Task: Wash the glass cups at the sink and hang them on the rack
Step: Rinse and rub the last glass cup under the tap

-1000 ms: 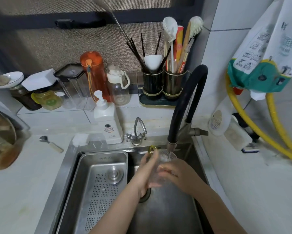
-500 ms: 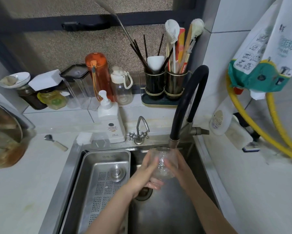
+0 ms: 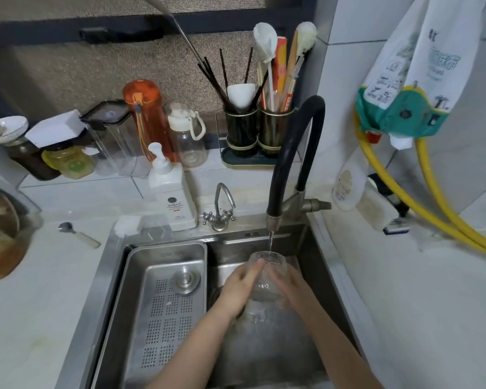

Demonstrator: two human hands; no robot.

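We log: glass cup (image 3: 267, 279) base, hidden behind both hands. Right hand (image 3: 292, 287) fingers, concealed by the glass. Soap dispenser (image 3: 174, 200) label, too small to read. Brown vessel (image 3: 0, 242), cut by the left edge, blurred.

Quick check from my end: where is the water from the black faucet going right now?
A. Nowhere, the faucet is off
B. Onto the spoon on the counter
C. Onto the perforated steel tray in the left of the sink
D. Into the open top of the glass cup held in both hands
D. A thin stream falls from the black faucet into the mouth of the glass cup, which the left hand and right hand hold upright beneath it.
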